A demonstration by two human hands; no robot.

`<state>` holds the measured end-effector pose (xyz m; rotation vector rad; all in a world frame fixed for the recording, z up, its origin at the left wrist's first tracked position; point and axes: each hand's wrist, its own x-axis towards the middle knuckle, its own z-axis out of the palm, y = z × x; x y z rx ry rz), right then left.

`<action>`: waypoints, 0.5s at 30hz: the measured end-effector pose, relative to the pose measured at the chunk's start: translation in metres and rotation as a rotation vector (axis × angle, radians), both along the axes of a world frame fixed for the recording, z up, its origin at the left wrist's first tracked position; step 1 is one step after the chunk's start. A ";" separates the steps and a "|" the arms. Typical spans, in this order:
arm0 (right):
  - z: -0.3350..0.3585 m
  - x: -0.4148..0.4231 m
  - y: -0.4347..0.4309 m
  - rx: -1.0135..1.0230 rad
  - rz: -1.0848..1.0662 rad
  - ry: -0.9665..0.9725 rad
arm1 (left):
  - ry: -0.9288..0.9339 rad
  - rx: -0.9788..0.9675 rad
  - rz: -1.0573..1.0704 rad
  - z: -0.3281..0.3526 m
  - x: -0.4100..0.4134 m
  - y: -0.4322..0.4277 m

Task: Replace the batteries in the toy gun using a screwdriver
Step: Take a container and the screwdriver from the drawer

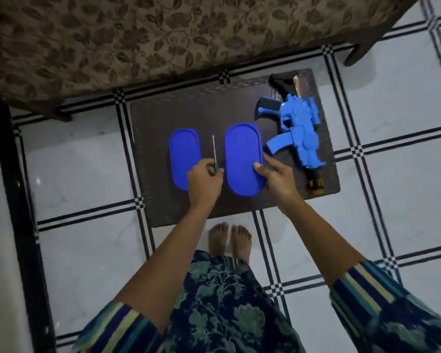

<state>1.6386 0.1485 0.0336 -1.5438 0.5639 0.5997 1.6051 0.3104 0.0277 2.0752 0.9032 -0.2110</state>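
Note:
A blue toy gun (301, 133) with a black stock and a yellow-black muzzle lies on the right side of a small dark table (163, 118). Two blue oval lidded boxes stand side by side at the table's middle, a smaller left box (183, 154) and a larger right box (242, 154). My left hand (204, 184) grips the green handle of a thin screwdriver (36, 151) whose shaft points away from me, between the boxes. My right hand (278, 179) holds the right box at its near right edge, thumb on the lid.
A sofa with brown floral fabric (163, 34) runs along the far side of the table. White floor tiles with black stripes (392, 187) surround the table. My bare feet (229, 240) stand just before its near edge. A dark strip (13, 200) borders the floor at left.

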 end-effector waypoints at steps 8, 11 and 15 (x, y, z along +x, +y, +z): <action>-0.071 0.002 0.001 -0.092 0.007 0.025 | 0.123 0.227 -0.199 -0.077 -0.009 -0.007; -0.078 0.004 0.000 -0.146 0.063 -0.006 | 0.126 0.253 -0.267 -0.089 -0.005 -0.010; -0.080 0.006 0.002 -0.376 0.126 -0.068 | 0.173 0.294 -0.365 -0.095 0.002 -0.011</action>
